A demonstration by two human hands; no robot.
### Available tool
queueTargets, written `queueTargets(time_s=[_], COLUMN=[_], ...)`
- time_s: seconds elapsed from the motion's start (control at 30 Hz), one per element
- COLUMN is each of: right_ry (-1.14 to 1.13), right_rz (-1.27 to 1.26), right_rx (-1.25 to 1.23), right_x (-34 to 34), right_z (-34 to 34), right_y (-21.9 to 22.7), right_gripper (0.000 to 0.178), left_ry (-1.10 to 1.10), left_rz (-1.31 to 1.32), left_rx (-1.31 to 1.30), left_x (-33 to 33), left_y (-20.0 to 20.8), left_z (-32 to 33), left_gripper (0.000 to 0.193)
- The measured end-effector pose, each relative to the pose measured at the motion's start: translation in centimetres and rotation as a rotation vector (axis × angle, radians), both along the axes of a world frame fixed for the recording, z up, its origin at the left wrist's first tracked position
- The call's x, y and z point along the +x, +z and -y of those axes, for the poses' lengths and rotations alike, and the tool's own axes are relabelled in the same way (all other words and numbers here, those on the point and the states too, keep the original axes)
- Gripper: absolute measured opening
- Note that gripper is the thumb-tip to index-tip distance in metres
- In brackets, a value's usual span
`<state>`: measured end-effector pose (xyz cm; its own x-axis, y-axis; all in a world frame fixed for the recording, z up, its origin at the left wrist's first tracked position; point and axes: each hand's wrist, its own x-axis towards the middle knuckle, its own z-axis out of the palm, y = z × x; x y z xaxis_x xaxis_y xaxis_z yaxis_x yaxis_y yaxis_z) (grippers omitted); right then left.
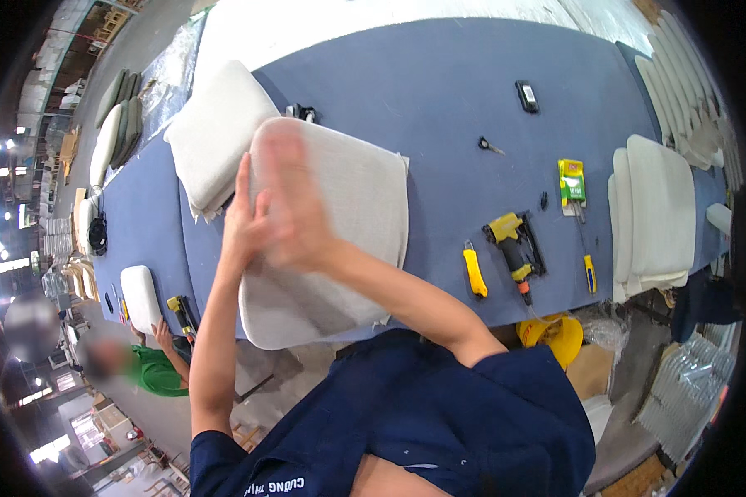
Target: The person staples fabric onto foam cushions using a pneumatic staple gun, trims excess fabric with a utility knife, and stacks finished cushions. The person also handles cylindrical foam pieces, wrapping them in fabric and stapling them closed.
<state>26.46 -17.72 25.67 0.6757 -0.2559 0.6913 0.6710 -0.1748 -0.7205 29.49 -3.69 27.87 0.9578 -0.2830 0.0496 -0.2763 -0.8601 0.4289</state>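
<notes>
One pale cushion (358, 195) lies on the blue surface (439, 99) by the straight-fingered left hand (242, 228) and blurred, seemingly flat right hand (298, 203), apparently being smoothed, likely calling for light, even strokes next.

Blue table (439, 91): pale cushions (356, 190), nail gun (515, 253), cutter (475, 272), screwdriver (589, 275).

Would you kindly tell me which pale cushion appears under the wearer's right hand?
The large cushion between the neighbouring upper-left cushion and the cushion stack on the right; the blurred right hand appears over this one alone.
</notes>
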Motion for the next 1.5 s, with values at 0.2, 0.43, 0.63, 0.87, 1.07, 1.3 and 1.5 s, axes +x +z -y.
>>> queueTargets(time_s=[0.2, 0.43, 0.63, 0.87, 1.07, 1.3, 1.5], right_ry=[0.113, -0.025, -0.043, -0.096, -0.037, 0.022, 0.105], right_rz=[0.097, -0.652, -0.277, -0.290, -0.634, -0.749, -0.684], right_rx=[0.022, -0.427, -0.165, -0.355, -0.310, 0.147, 0.440], right_x=[-0.9, -8.1, -2.8, -7.3, -13.0, -13.1, -15.1], right_z=[-3.3, 5.6, -0.3, 1.8, 6.5, 6.3, 3.6], right_y=[-2.3, -23.6, -8.8, -19.9, -27.4, -11.3, 3.3], right_gripper=[0.103, 0.087, 0.083, 0.080, 0.078, 0.074, 0.075], left_ry=[0.067, 0.057, 0.031, 0.024, 0.005, -0.070, -0.215], left_rz=[0.089, -0.074, -0.101, -0.080, -0.183, -0.793, -0.812], left_rx=[0.212, -0.006, -0.036, -0.046, -0.086, -1.037, -1.196], left_x=[-0.2, 0.7, 0.5, -0.1, -1.2, -8.0, -12.4], left_y=[-0.4, -0.9, -0.6, -0.5, 1.4, 0.3, -1.9], left_z=[1.9, 0.1, -0.7, 0.8, 2.1, 3.8, 6.2], left_gripper=[0.070, 0.077, 0.076, 0.075, 0.074, 0.072, 0.068])
